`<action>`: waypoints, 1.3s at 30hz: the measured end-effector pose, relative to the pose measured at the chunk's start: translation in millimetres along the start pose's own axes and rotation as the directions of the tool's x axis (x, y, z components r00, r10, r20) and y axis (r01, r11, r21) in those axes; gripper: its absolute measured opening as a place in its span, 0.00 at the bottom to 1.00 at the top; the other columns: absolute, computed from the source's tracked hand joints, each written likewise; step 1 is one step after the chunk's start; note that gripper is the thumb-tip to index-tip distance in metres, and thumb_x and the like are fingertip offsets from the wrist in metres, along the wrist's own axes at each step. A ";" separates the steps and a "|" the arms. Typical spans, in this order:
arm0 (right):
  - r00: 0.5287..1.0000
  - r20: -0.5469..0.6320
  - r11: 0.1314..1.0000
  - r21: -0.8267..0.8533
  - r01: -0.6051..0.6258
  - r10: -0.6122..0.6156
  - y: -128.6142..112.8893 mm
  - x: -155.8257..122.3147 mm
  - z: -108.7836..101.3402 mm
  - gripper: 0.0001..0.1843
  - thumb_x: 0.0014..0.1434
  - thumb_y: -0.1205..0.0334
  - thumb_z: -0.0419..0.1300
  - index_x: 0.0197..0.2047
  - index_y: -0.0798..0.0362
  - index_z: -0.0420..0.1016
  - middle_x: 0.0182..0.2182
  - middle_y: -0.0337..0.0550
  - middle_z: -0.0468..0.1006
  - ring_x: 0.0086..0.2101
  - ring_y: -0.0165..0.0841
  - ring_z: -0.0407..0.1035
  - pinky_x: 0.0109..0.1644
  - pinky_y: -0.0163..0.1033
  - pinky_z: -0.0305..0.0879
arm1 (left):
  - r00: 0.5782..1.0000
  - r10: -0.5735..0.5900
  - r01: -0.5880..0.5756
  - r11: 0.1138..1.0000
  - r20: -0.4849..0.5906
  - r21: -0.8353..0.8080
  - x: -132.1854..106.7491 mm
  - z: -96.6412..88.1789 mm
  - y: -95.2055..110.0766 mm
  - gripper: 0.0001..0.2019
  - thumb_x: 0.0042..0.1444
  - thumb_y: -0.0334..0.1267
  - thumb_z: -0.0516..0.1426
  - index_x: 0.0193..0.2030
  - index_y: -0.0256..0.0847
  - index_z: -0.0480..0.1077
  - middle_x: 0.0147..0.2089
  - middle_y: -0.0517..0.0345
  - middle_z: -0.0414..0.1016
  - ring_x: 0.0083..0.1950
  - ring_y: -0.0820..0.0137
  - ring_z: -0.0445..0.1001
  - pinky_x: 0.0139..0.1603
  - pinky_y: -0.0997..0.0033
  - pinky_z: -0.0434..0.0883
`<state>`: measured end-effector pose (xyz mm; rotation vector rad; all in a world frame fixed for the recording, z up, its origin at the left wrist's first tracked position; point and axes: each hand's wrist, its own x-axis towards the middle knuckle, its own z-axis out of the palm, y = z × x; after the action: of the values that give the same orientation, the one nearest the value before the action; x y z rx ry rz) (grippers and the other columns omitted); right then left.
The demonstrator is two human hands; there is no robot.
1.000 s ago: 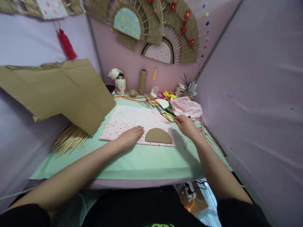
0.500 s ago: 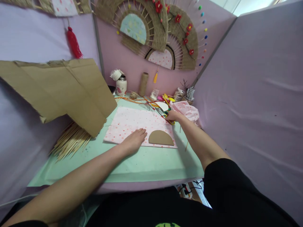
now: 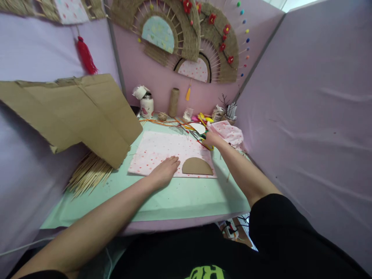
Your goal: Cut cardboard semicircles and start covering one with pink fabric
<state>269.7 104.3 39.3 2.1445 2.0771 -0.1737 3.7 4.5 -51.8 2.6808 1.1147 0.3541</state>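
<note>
A pink-and-white dotted cloth (image 3: 162,143) is spread on the table. My left hand (image 3: 166,170) lies flat on its front part, fingers stretched out. Right of those fingertips, a brown cardboard half-circle (image 3: 197,166) rests on the cloth, straight edge toward me. My right hand (image 3: 211,138) reaches to the cloth's far right corner, among a small heap of tools. Its fingers are curled down by scissors (image 3: 195,135) with dark green handles; whatever they hold is hidden. Just beyond lies a white rounded piece (image 3: 198,128).
A large cardboard sheet (image 3: 87,112) leans at left over a bundle of thin sticks (image 3: 90,172). Along the back stand a jar (image 3: 147,106), a twine spool (image 3: 173,102) and a twine ball (image 3: 162,116). Crumpled dotted cloth (image 3: 228,131) lies right. Woven fan-shaped pieces (image 3: 192,35) hang behind.
The view has shifted slightly. My right hand stays by the scissors, moved only a little. My left hand and the half-circle keep their places on the cloth.
</note>
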 end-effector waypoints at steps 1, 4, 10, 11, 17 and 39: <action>0.999 -0.032 1.000 0.008 0.024 -0.024 -0.8 -9.8 -0.7 0.18 0.56 0.61 0.60 0.47 0.62 0.76 0.41 0.60 0.80 0.42 0.45 0.74 0.42 0.39 0.67 | 1.000 0.001 -0.001 1.000 -0.004 -0.006 0.1 0.6 -0.5 0.22 0.67 0.34 0.42 0.64 0.36 0.63 0.70 0.43 0.59 0.71 0.62 0.56 0.70 0.57 0.53; 0.987 -0.030 0.985 0.054 0.161 -0.159 -2.8 -45.1 6.3 0.19 0.57 0.57 0.61 0.50 0.57 0.75 0.47 0.55 0.78 0.45 0.41 0.73 0.46 0.38 0.66 | 1.000 0.014 -0.014 1.000 -0.014 -0.021 0.1 0.3 -0.6 0.22 0.67 0.34 0.42 0.64 0.36 0.64 0.69 0.43 0.60 0.71 0.61 0.57 0.70 0.56 0.53; 0.925 0.030 0.914 0.169 0.370 -0.380 -4.8 -85.9 40.8 0.34 0.41 0.50 0.72 0.50 0.57 0.73 0.45 0.52 0.76 0.42 0.40 0.70 0.42 0.37 0.65 | 1.000 0.002 -0.002 1.000 0.000 -0.018 -0.1 -1.4 0.2 0.22 0.66 0.32 0.42 0.64 0.34 0.64 0.69 0.42 0.60 0.71 0.60 0.57 0.70 0.55 0.54; 0.928 0.013 0.913 0.185 0.363 -0.371 -4.9 -85.6 44.0 0.34 0.39 0.51 0.74 0.48 0.58 0.73 0.45 0.52 0.76 0.42 0.41 0.70 0.42 0.38 0.64 | 1.000 0.003 -0.003 1.000 -0.002 -0.014 -0.1 -0.9 -0.2 0.22 0.66 0.33 0.43 0.63 0.34 0.64 0.69 0.42 0.60 0.71 0.60 0.57 0.70 0.55 0.54; 0.972 -0.052 0.796 0.564 0.219 -0.230 11.6 -75.7 40.5 0.21 0.35 0.53 0.74 0.30 0.54 0.73 0.30 0.40 0.76 0.33 0.34 0.68 0.34 0.34 0.61 | 1.000 0.012 -0.012 1.000 -0.017 -0.009 0.3 2.4 -3.8 0.22 0.67 0.35 0.42 0.63 0.36 0.64 0.69 0.44 0.61 0.71 0.60 0.57 0.70 0.55 0.54; 0.860 -0.294 0.720 0.470 0.510 -0.418 -3.8 -103.0 48.0 0.16 0.56 0.52 0.63 0.43 0.54 0.77 0.42 0.49 0.80 0.41 0.38 0.73 0.48 0.43 0.70 | 1.000 0.022 -0.022 1.000 -0.017 -0.006 -1.4 -0.1 1.2 0.21 0.67 0.32 0.44 0.63 0.34 0.65 0.69 0.41 0.61 0.70 0.60 0.58 0.69 0.55 0.55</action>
<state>263.4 -5.7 11.3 1.8546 2.9305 -0.7411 3.5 2.6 -51.5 2.6911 1.0880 0.3847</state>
